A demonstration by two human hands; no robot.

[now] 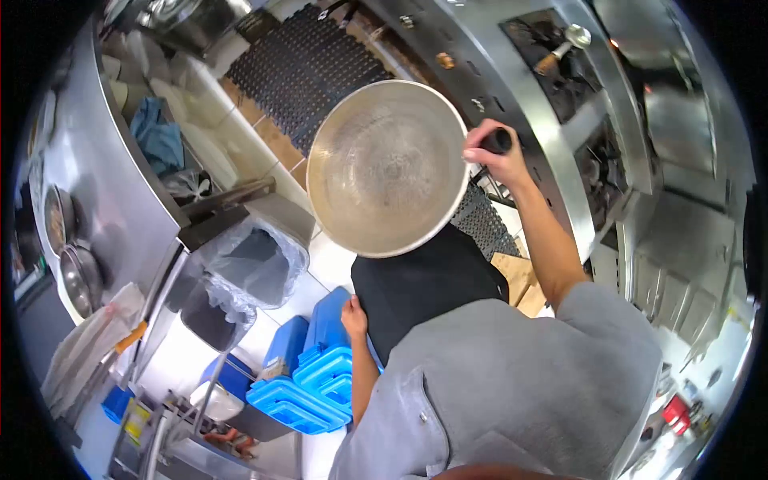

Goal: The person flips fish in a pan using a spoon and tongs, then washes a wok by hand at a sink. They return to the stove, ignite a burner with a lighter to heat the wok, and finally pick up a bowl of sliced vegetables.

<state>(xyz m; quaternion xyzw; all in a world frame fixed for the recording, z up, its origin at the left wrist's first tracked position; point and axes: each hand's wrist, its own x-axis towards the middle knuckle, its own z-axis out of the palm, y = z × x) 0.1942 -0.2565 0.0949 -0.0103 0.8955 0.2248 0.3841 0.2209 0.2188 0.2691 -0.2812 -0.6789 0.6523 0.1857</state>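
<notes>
A large round metal pan point(388, 168) is held up in front of me, its scuffed inner bottom facing the camera. At its right side my right hand point(498, 152) is closed around the pan's black handle. My left hand point(354, 317) hangs low beside the black apron point(424, 288), its fingers curled; whether it grips anything is hidden.
The steel stove point(560, 104) with a ladle point(564, 48) lies to the right. On the left are a steel counter point(120, 176) with metal bowls point(80, 276), a bin with a clear bag point(260, 260) and blue lidded containers point(300, 404). Black mats point(308, 68) cover part of the floor.
</notes>
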